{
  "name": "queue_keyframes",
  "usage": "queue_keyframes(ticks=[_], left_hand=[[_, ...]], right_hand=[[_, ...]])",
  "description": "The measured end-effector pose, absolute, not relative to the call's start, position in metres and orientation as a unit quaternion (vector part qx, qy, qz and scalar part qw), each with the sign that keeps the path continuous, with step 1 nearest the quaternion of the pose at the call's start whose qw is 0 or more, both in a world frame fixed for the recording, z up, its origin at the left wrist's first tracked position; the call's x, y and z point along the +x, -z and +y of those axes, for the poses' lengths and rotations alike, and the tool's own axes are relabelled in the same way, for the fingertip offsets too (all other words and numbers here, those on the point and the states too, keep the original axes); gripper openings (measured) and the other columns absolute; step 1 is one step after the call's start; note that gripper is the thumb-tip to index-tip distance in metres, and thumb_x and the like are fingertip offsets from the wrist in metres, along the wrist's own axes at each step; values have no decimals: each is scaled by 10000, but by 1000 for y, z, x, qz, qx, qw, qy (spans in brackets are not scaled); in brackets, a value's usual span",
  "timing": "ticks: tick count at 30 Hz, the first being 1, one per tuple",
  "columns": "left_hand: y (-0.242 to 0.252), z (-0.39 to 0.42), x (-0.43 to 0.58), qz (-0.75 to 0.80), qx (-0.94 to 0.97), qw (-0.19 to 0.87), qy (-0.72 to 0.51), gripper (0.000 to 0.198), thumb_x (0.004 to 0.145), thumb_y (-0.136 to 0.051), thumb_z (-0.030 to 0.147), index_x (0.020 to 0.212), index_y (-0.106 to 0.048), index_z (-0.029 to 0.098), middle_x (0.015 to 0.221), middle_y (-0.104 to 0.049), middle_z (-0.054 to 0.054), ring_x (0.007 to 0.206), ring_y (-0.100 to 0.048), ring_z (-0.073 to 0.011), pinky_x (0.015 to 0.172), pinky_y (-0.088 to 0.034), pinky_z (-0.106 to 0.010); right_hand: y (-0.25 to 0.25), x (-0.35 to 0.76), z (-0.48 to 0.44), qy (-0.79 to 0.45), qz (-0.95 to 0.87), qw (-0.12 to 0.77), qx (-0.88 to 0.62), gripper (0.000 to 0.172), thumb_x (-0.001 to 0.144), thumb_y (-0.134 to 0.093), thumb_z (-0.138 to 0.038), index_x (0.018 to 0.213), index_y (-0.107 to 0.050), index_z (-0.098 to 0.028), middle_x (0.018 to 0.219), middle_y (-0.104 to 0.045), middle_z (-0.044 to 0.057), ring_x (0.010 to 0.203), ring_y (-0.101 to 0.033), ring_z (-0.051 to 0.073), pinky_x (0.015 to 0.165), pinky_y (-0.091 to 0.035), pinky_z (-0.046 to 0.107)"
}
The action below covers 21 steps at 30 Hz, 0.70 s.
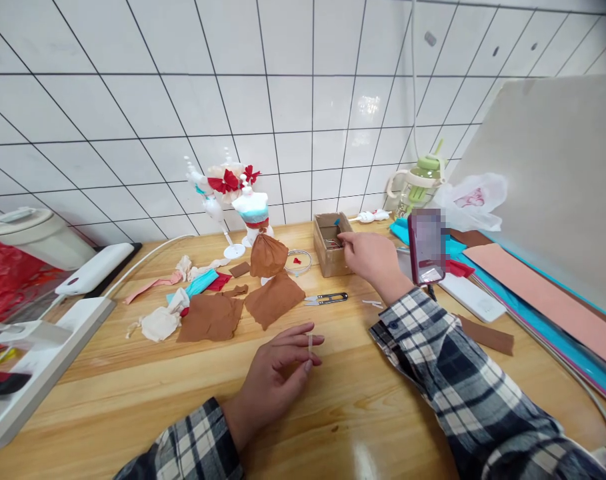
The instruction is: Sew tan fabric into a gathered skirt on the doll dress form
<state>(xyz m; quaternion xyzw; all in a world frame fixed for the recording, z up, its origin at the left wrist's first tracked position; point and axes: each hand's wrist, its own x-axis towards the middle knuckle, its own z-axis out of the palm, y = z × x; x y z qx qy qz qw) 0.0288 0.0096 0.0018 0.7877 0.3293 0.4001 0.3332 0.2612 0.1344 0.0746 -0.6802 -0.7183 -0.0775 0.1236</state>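
Observation:
My right hand (370, 257) reaches over the right side of a small open cardboard box (327, 263). Its fingers are closed together at the box's opening, and what they pinch, if anything, is hidden. Small metal pieces lie inside the box. My left hand (277, 370) hovers low over the table, fingers stretched out and apart, with a narrow pale strip (311, 344) across them. Beyond it lie thread snips (327, 299), a flat brown cloth piece (275, 300) and a gathered brown cloth (267, 255) beside a small white dress form (251, 203).
Cloth scraps (210, 317) lie at left, near a power strip (47, 360) and a white device (95, 268). At right are a phone on a stand (427, 247), a bottle (417, 187), a plastic bag (475, 200) and coloured sheets (547, 287). A tiled wall (287, 100) closes the back.

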Motion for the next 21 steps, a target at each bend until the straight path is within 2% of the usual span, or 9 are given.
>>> queue_keyframes(ticks=[3, 8, 11, 14, 16, 19, 21], left_hand=[[-3, 10, 29, 326, 785, 333, -408, 181, 819, -572, 109, 870, -712, 211, 1063, -727, -71, 1149, -606, -238, 952, -517, -438], [-3, 9, 30, 327, 785, 333, -407, 173, 824, -576, 114, 869, -710, 214, 1045, -732, -65, 1119, -623, -224, 946, -525, -422], [-1, 9, 30, 328, 783, 335, -410, 157, 832, -577, 134, 868, -710, 209, 1033, -735, -74, 1094, -638, -225, 945, -526, -426], [-2, 9, 29, 322, 780, 343, -414, 152, 832, -581, 143, 864, -716, 206, 1027, -737, -79, 1098, -635, -232, 952, -518, -433], [-3, 10, 28, 316, 774, 357, -416, 154, 834, -581, 143, 853, -721, 205, 1027, -737, -80, 1103, -633, -233, 952, -516, -428], [-5, 10, 27, 312, 766, 389, -406, 156, 838, -582, 157, 834, -730, 205, 1040, -734, -81, 1112, -627, -232, 963, -504, -420], [-6, 10, 26, 316, 758, 409, -397, 147, 839, -590, 178, 827, -734, 205, 1048, -732, -81, 1094, -635, -229, 984, -483, -424]], right_hand=[[-77, 261, 133, 75, -713, 129, -685, 403, 882, -419, -223, 1232, -609, -285, 1009, -723, 75, 907, -656, 243, 704, -445, 311], [-78, 263, 131, 57, -719, 123, -682, 310, 836, -446, -235, 971, -723, -270, 964, -726, 48, 910, -649, 242, 673, -434, 300], [-80, 263, 130, 50, -721, 142, -676, 311, 850, -440, -280, 995, -714, -263, 987, -715, 44, 919, -639, 241, 699, -443, 308], [-84, 260, 126, 67, -729, 219, -645, 406, 862, -444, -280, 1239, -593, -245, 1189, -638, 61, 993, -609, 239, 757, -453, 309], [-81, 256, 117, 68, -745, 278, -603, 460, 868, -439, -250, 1319, -517, -213, 1230, -603, 85, 1034, -584, 240, 813, -450, 314], [-64, 244, 92, 18, -794, 353, -494, 393, 861, -423, -192, 1218, -588, -196, 1107, -648, 86, 1038, -572, 222, 895, -436, 328], [-46, 236, 71, -38, -816, 399, -417, 339, 833, -433, -150, 1091, -646, -207, 1028, -673, 75, 973, -588, 204, 888, -449, 335]])
